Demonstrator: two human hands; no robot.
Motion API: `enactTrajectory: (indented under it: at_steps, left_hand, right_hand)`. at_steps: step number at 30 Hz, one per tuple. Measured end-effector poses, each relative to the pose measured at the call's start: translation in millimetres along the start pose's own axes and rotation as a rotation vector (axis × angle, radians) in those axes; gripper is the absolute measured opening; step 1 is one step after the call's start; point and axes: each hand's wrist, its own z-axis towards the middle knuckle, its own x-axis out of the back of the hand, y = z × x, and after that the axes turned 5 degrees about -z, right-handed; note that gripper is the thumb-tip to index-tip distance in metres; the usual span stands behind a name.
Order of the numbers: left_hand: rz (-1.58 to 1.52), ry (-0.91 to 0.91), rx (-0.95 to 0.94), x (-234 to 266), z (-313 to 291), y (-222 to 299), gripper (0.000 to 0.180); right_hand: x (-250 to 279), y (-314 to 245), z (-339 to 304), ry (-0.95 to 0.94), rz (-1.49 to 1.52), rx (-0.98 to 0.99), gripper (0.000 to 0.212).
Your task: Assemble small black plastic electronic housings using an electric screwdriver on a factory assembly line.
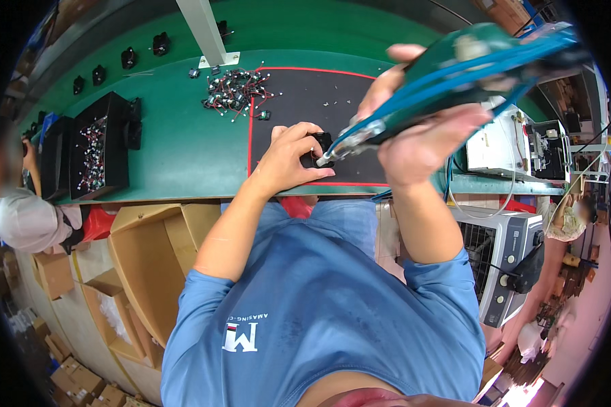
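My left hand [283,161] is closed around a small black part [323,140], held down on the black mat [305,91] with its red border. The fingers cover much of this part, so its shape is unclear. In my right hand [414,152] is a green powered screwdriver [448,68], blurred by motion, with blue hoses running along it. Its metal nose slants down to the left, and the pale tip is at the black part, beside my left fingers. Whether the tip touches the part I cannot tell.
Small wired components [231,95] lie heaped at the mat's far left corner. Farther left, a black bin [121,139] holds more. A metal post [204,30] rises behind. White equipment [492,146] stands at right, cardboard boxes [149,237] below left. Another person [30,220] sits far left.
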Motion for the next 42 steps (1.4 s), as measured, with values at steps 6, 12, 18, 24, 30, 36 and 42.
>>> enactTrajectory:
  at_steps: [6, 12, 18, 24, 30, 36, 42]
  left_hand:
    - [-0.094, 0.018, 0.050, 3.6, 1.0, 4.1, 0.066]
    - [-0.094, 0.044, 0.042, 3.4, 0.8, 7.3, 0.072]
    - [-0.098, 0.062, 0.030, 3.4, -1.4, 7.5, 0.073]
    - [-0.096, 0.038, 0.046, 3.3, -0.5, 9.0, 0.074]
    - [-0.074, -0.010, 0.089, 2.9, -4.8, -0.3, 0.073]
    - [-0.136, 0.114, 0.111, 4.2, -0.6, 4.8, 0.074]
    - [-0.948, 0.275, 0.242, 19.9, 1.4, -8.7, 0.064]
  right_hand:
    - [-5.6, -27.3, 15.5, -0.139, -0.040, 0.074, 0.122]
    - [-7.4, 17.5, -4.9, -0.111, -0.105, 0.032, 0.116]
    - [-6.6, 18.7, -10.9, -0.117, -0.115, -0.025, 0.118]
    - [-6.4, 25.8, -15.7, -0.083, -0.090, -0.048, 0.117]
    - [-5.2, 31.3, -22.5, -0.137, -0.083, -0.053, 0.112]
    - [-9.7, 8.2, 12.1, -0.129, -0.133, 0.154, 0.109]
    - [15.4, -78.4, 60.0, 0.017, -0.102, 0.254, 0.102]
